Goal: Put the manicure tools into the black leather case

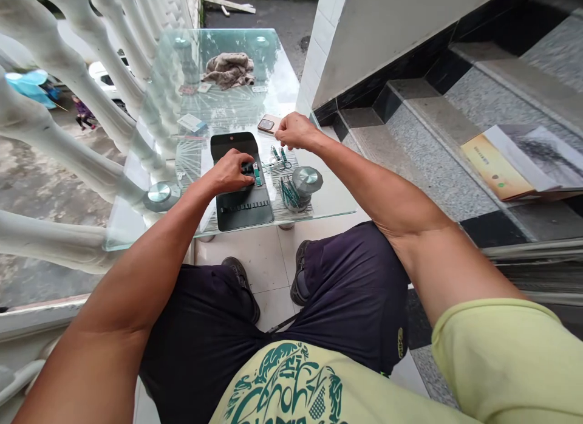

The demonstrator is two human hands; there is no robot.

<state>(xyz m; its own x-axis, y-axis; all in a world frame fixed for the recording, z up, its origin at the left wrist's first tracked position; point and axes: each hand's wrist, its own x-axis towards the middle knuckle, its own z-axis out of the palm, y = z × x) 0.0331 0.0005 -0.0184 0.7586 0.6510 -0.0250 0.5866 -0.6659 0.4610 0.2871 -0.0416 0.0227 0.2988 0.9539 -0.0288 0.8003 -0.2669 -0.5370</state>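
A black manicure case (pixel 243 215) lies unfolded on the glass table, with a row of elastic loops near its lower end. My left hand (pixel 232 170) rests over its middle, fingers curved and apart. The fingertips touch the case beside a green nail clipper (pixel 257 174). My right hand (pixel 296 131) is closed in a pinch at the near edge of a phone (pixel 268 124); what is in the pinch, if anything, is hidden. Small green-handled grooming tools (pixel 279 153) and scissors (pixel 285 164) lie below it. More green tools (pixel 289 193) sit near the table's front edge.
The glass table (pixel 182 150) has a round metal cap (pixel 306 179) at each near corner. Beyond the case are a small box (pixel 192 123), several cards and a crumpled cloth (pixel 229 70). White balusters (pixel 86 90) line the left; stairs (pixel 410 114) with a booklet (pixel 505 169) rise right.
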